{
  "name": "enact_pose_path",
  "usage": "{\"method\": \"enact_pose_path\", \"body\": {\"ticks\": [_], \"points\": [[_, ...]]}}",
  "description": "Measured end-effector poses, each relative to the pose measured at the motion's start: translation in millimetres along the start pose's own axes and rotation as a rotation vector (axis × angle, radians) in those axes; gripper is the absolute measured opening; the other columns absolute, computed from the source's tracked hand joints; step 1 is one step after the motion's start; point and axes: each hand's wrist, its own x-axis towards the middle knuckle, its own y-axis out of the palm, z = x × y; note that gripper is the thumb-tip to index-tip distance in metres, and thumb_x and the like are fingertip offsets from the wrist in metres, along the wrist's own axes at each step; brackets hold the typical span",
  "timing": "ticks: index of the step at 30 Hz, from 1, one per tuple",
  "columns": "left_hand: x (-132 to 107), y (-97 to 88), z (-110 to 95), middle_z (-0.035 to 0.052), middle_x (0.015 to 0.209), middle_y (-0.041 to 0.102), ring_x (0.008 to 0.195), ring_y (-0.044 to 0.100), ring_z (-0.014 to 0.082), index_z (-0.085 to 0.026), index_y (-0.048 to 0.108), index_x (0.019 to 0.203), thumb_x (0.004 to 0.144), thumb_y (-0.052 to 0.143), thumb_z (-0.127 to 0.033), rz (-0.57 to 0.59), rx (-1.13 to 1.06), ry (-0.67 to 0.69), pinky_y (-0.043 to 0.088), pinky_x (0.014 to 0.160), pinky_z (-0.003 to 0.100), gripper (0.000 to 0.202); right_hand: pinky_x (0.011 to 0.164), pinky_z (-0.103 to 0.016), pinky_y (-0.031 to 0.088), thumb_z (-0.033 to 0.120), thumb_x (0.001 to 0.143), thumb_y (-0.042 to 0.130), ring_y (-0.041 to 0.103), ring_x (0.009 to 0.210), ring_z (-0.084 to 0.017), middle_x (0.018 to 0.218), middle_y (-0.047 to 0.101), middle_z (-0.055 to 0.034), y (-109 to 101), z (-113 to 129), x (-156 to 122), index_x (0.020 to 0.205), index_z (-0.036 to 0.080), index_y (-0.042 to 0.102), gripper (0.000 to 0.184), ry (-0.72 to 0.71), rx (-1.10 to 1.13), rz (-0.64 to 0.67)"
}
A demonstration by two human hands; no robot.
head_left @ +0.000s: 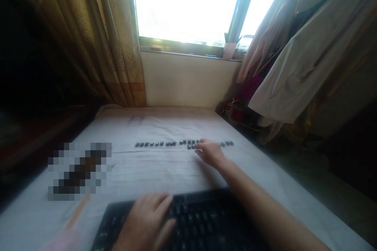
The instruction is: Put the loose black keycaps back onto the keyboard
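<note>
The black keyboard (203,225) lies flat close to the person, with small dark keycaps (151,144) strung out in a loose row beyond it. The left hand (147,217) rests over the keyboard's left part, thumb and fingers apart rather than closed around it. The right hand (210,152) reaches past to the row, its fingertips bunched at the caps right of the middle; whether they pinch one cannot be told, since the hand hides the contact. The keyboard looks stiff, fairly light and broad, best steadied by a flat palm or held by its edges. The caps are probably light, hard plastic, a little slippery and easily nudged out of line, so a fingertip hold on opposite sides should suit them. Underneath is a pale, lightly wrinkled sheet (153,172), likely soft enough to give under pressure. At left are a pixelated patch (79,170) and an orange strip (77,211). Beyond stand a pale wall (188,76) and a glaring window (188,8), a pink pot (229,50) on its sill, between a gold curtain (118,35) and hanging clothes (279,70).
</note>
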Motion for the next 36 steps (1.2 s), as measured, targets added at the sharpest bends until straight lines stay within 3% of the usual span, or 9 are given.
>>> {"method": "enact_pose_path", "body": {"ticks": [8,17,21,26,31,36], "points": [[-1.7,3.6,2.3,0.0049,0.119,0.069,0.104,0.066,0.0237,-0.023,0.058,0.126,0.086,0.064,-0.033,0.015,-0.010,-0.006,0.057,0.089,0.036,0.041,0.090,-0.031,0.044,0.027,0.087,0.058,0.060,0.107,-0.025,0.116,0.067,-0.0090,10.2,10.2,33.1,0.106,0.025,0.076,0.026,-0.060,-0.100,0.014],[1.6,-0.5,-5.1,0.0064,0.116,0.069,0.101,0.067,0.0253,-0.022,0.061,0.122,0.088,0.061,-0.029,0.006,-0.097,-0.076,0.057,0.086,0.040,0.035,0.093,-0.036,0.042,0.023,0.088,0.058,0.059,0.109,-0.027,0.117,0.066,-0.0140,9.3,14.5,29.8,0.103,0.018,0.075,0.023,-0.094,-0.047,0.001],[3.2,-3.2,-8.3,0.0075,0.118,0.068,0.103,0.065,0.0266,-0.021,0.060,0.123,0.091,0.057,-0.031,0.016,-0.137,-0.097,0.055,0.089,0.044,0.033,0.090,-0.032,0.045,0.024,0.092,0.056,0.061,0.105,-0.023,0.116,0.067,-0.0112,0.4,18.9,9.5,0.105,0.019,0.073,0.023,-0.101,0.046,-0.005],[3.6,-4.3,-9.3,0.0078,0.119,0.067,0.106,0.063,0.0269,-0.020,0.059,0.124,0.093,0.056,-0.030,0.050,-0.174,-0.123,0.052,0.092,0.046,0.033,0.081,-0.026,0.048,0.024,0.089,0.063,0.066,0.089,-0.016,0.104,0.071,-0.0051,-16.0,24.7,-43.7,0.099,0.020,0.072,0.014,-0.134,0.178,0.062],[3.4,-4.9,-10.6,0.0090,0.120,0.066,0.108,0.062,0.0279,-0.019,0.059,0.125,0.092,0.057,-0.030,0.067,-0.157,-0.108,0.051,0.094,0.049,0.034,0.076,-0.027,0.049,0.021,0.082,0.068,0.065,0.084,-0.017,0.092,0.071,-0.0041,-28.3,31.1,-98.3,0.093,0.020,0.072,0.012,-0.175,0.420,0.164],[6.7,-11.3,-24.8,0.0100,0.127,0.062,0.116,0.058,0.0287,-0.021,0.061,0.124,0.093,0.052,-0.026,0.004,-0.137,-0.043,0.049,0.097,0.049,0.033,0.077,-0.027,0.048,0.021,0.080,0.070,0.064,0.084,-0.018,0.094,0.071,-0.0043,-24.4,43.1,-117.9,0.093,0.021,0.074,0.014,-0.221,0.409,0.215]]}}
